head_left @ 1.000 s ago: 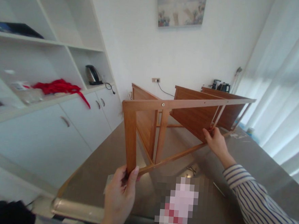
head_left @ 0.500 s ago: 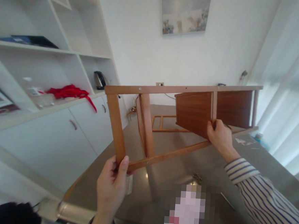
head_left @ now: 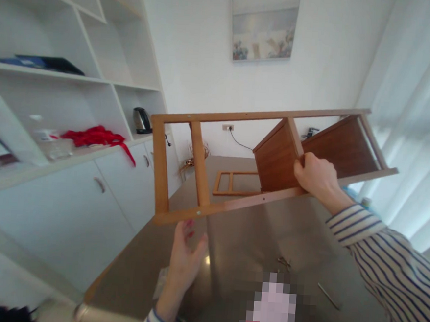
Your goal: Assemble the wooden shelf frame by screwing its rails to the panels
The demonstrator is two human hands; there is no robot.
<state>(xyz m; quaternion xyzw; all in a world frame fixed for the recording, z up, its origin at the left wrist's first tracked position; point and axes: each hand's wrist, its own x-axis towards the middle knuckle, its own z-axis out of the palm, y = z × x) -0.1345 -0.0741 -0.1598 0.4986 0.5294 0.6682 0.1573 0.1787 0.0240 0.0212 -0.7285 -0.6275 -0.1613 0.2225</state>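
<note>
A brown wooden shelf frame (head_left: pixel 242 199), with two side rails, crossbars and two shelf panels, is tilted on its side above the table. My right hand (head_left: pixel 316 178) is closed around the frame where a crossbar meets the near rail, beside the middle panel (head_left: pixel 279 158). Just below the near rail's left part is my left hand (head_left: pixel 187 254), fingers apart and holding nothing; whether its fingertips touch the rail I cannot tell. Farther back, a smaller ladder-like wooden frame (head_left: pixel 230 182) lies on the grey table (head_left: pixel 246 241).
Small metal hardware (head_left: pixel 284 263) and a thin metal rod (head_left: pixel 329 295) lie on the near tabletop by a pixelated pink area. To the left stand white shelves (head_left: pixel 83 78) with a red cloth (head_left: pixel 97 136) and a kettle (head_left: pixel 141 120). A curtain (head_left: pixel 409 120) hangs at the right.
My left hand has let go of the frame's left end and moved right, below the near rail. The frame has turned, its left end rising, with my right hand still gripping it.
</note>
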